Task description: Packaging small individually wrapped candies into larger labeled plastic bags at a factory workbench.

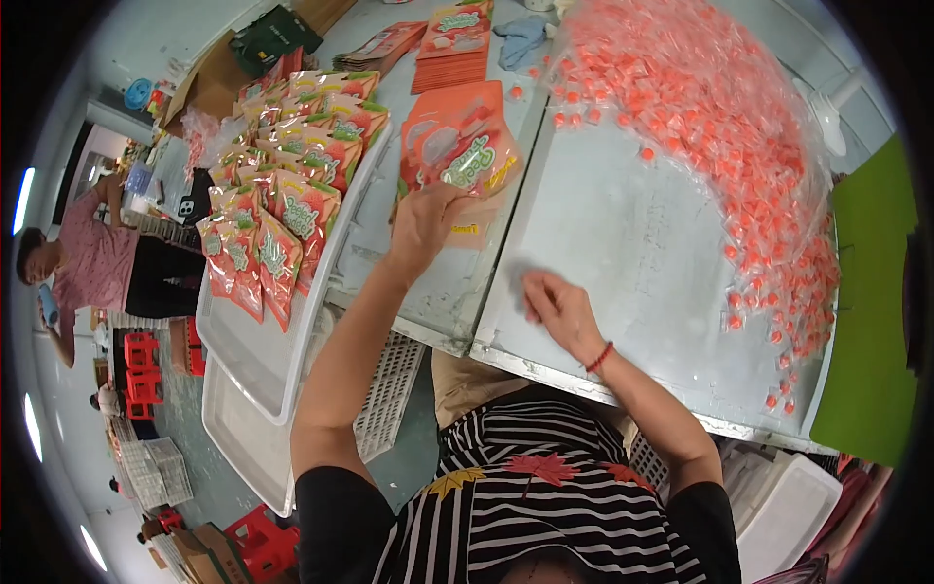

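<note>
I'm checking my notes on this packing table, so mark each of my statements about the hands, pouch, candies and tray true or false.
1. The left hand holds up an orange pouch. True.
2. The right hand holds a pouch too. False: it rests on the metal table, holding no pouch.
3. Wrapped orange candies are heaped at the table's right. True.
4. The white tray on the left holds only loose candies. False: it holds filled pouches.

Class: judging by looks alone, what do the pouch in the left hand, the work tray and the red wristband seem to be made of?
Pouch: glossy printed plastic film, going by its sheen and crinkles. Work tray: dull grey sheet metal, probably, with a raised folded rim. Wristband: looks like red cord or thread; too small to tell for sure.
</note>
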`<state>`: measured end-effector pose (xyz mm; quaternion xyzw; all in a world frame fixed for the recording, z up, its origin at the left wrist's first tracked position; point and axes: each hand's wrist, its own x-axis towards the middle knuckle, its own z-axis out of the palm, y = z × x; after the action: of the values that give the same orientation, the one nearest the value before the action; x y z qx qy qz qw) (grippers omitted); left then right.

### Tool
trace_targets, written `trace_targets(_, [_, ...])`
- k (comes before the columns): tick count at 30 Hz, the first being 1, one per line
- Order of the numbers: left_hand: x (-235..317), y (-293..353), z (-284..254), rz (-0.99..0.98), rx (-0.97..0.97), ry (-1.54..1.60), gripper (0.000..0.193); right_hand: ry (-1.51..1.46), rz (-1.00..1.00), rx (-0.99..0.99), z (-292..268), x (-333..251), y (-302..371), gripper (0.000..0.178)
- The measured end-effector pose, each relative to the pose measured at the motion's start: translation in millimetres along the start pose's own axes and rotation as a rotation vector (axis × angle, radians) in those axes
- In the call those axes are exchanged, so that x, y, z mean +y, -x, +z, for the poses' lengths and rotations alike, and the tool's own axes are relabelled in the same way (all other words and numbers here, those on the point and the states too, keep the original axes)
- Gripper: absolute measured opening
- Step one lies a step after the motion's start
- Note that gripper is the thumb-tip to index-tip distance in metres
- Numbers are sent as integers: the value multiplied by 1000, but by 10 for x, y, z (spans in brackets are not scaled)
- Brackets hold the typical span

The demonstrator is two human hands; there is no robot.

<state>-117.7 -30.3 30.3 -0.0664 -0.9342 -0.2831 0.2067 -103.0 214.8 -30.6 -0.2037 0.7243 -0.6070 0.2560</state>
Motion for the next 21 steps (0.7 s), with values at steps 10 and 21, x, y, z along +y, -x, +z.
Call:
trace_targets(10, [599, 292, 397, 143, -5, 82, 10, -416, -97, 278, -100, -199, -155, 29])
trace_targets(21, [690, 352, 675, -111, -30, 303, 15, -115, -35, 358, -331, 108, -70, 23])
